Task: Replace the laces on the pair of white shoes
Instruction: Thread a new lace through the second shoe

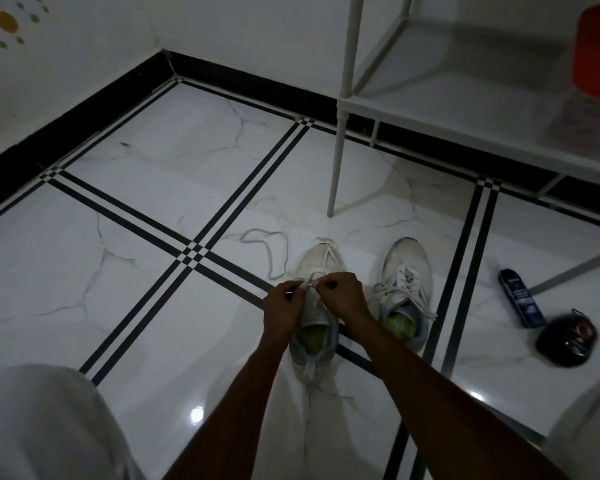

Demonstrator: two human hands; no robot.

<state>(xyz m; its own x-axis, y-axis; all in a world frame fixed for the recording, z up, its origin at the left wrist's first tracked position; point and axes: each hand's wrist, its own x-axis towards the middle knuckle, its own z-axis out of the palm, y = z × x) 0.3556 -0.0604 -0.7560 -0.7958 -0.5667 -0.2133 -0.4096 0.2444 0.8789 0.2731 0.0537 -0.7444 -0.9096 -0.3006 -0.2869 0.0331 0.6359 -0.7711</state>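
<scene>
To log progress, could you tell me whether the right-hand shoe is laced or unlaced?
Laced: the right-hand shoe shows white lace crossings, loose ends trailing untied over its side.

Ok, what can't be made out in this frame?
- Head view: eyelets of the left shoe, hidden under the left hand and right hand.
- Label on the blue tube: too small, dim.
- Red object on the shelf: blurred, cut by the right edge.
</scene>
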